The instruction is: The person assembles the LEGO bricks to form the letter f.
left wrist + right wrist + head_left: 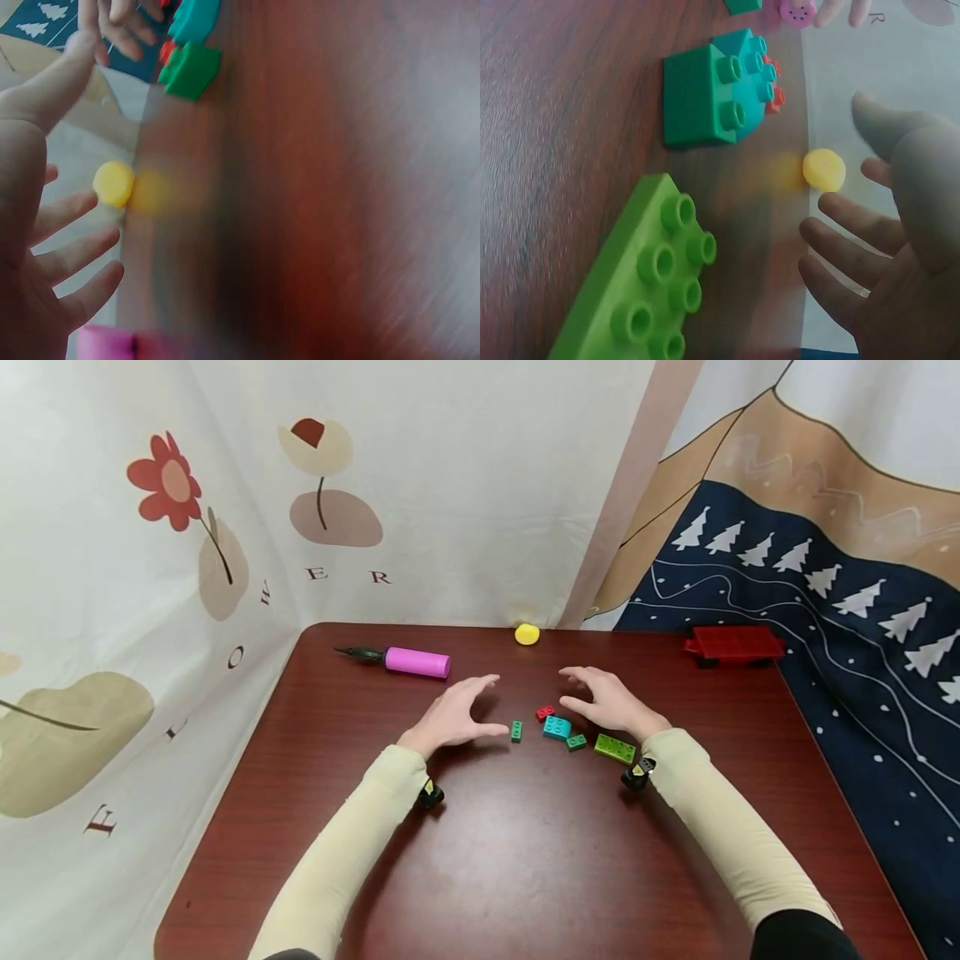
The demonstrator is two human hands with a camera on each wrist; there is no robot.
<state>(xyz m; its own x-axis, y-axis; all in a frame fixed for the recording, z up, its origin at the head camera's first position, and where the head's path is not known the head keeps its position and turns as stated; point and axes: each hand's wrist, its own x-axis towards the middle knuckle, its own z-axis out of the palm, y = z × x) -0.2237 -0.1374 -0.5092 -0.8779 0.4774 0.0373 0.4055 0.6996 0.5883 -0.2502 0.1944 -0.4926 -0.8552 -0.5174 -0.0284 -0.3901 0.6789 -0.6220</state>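
Left hand and right hand are hovering spread, empty — leftmost green toy brick probably handling light, stiff; sides likely suiting a pinch.

Bricks smooth plastic; tabletop glossy, wood-grained; backdrop matt cloth, lightly creased; sleeves cloth.

Near edge of desk cut off in head view. Right wrist view: red brick mostly hidden behind teal brick; lime brick on right cut off. Left wrist view: purple cylinder, far left, cut off; desk grain blurred.
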